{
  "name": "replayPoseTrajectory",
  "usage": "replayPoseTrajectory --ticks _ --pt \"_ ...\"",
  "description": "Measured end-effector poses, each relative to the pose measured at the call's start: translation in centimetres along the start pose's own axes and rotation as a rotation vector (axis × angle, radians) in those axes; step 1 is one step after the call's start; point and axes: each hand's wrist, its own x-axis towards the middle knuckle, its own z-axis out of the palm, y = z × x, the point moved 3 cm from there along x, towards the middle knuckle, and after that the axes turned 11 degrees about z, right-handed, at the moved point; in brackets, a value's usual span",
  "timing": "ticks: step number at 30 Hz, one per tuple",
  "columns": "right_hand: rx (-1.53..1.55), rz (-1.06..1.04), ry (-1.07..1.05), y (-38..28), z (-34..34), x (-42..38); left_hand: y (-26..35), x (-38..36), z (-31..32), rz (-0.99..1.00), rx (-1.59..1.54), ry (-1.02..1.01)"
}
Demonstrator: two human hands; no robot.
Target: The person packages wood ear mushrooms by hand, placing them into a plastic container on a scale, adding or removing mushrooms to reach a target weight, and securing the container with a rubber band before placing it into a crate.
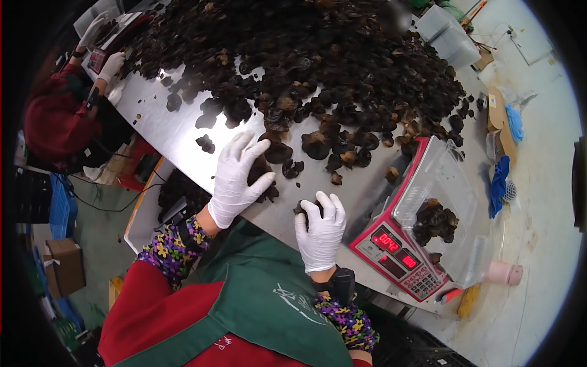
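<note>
My left hand, in a white glove, has its fingers and thumb spread apart over the near edge of the metal table. Dark wood ear mushrooms lie beside its fingertips, and some show between thumb and fingers. My right hand, also gloved, is curled near the table edge. Between its thumb and index finger a dark wood ear mushroom piece shows in part. To the right stands a red digital scale with lit red digits. Its clear plastic tray holds a clump of wood ear mushrooms.
A large heap of wood ear mushrooms covers the far part of the metal table. At upper left a co-worker's gloved hand is beside another scale. Clear plastic containers stand at the back right; a pink roll lies right of the scale.
</note>
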Motion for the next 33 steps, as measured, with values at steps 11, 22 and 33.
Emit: replayPoseTrajectory --ticks 11,22,33 --pt "-0.107 -0.015 0.007 -0.3 -1.1 -0.6 0.0 1.8 2.1 0.299 0.043 -0.335" --pt "0.069 -0.055 -0.035 -0.1 -1.5 -0.8 1.9 1.3 2.0 0.111 0.126 -0.191" --pt "-0.085 0.025 0.463 2.8 -22.8 3.1 4.2 0.7 2.6 0.239 0.102 -0.216"
